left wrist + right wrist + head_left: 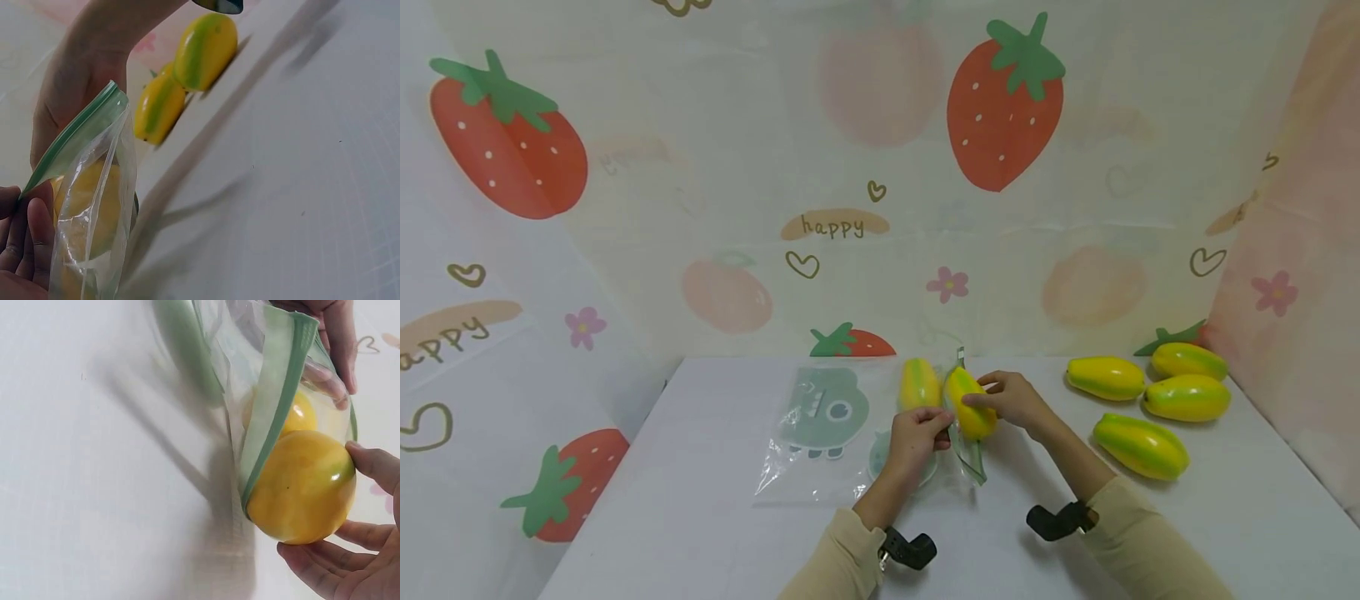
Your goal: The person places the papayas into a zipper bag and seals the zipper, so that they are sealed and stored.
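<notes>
A clear zip bag [775, 475] with a green cartoon print lies on the table, its green-edged mouth standing apart on the right. My left hand [916, 446] pinches the edge of that mouth, as the left wrist view also shows at the green strip [75, 137]. One yellow-green papaya [920, 385] is inside the bag. With thumb and fingers my right hand [1011, 402] grips a second papaya [972, 408] right at the mouth. In the right wrist view the held papaya [303, 487] sits partly within the green rim, in front of the one inside.
Several more papayas, among them a near one [1141, 447] and a left one [1105, 378], lie on the right of the white table [647, 517]. A printed cloth with strawberries [1006, 108] hangs behind. Each wrist carries a black camera [1060, 522].
</notes>
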{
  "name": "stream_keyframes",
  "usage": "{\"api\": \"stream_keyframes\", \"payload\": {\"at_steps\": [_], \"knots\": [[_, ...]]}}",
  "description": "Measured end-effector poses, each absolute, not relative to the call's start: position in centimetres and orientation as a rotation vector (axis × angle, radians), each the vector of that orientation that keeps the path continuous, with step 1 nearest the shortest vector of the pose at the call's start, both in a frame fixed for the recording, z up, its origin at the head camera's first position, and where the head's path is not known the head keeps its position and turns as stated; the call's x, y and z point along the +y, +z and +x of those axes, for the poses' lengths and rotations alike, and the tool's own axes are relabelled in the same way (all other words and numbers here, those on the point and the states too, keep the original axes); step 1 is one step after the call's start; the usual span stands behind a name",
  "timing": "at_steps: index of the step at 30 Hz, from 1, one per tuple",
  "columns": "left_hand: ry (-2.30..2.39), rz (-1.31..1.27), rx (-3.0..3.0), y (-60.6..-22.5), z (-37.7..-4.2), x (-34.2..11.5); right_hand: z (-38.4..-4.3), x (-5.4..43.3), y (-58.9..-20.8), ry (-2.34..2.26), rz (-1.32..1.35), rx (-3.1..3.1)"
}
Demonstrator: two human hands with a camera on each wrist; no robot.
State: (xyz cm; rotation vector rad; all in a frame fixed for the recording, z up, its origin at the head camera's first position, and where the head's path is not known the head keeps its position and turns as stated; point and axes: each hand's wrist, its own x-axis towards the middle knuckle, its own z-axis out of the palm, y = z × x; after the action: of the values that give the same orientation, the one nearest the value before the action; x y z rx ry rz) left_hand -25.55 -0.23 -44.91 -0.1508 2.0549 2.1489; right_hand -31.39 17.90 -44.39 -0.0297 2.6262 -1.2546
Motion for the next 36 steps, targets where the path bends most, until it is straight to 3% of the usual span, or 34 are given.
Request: {"api": "stream_keyframes", "payload": {"at_steps": [6,13,22,36], "knots": [[2.163,-0.129,2.047,-43.6,-24.5,-0.3,-31.6,17.0,-45.0,-1.359,-0.007,2.611],[2.171,-0.147,2.049,-47.0,-26.6,0.1,-31.6,16.3,-45.8,-1.488,0.015,2.554],[2.181,-0.150,2.038,-47.2,-26.7,-0.1,-31.5,16.5,-46.5,-1.549,-0.172,2.457],[2.215,-0.107,2.008,-47.5,-26.6,0.1,-31.9,15.6,-47.3,-1.619,-0.094,2.568]]}}
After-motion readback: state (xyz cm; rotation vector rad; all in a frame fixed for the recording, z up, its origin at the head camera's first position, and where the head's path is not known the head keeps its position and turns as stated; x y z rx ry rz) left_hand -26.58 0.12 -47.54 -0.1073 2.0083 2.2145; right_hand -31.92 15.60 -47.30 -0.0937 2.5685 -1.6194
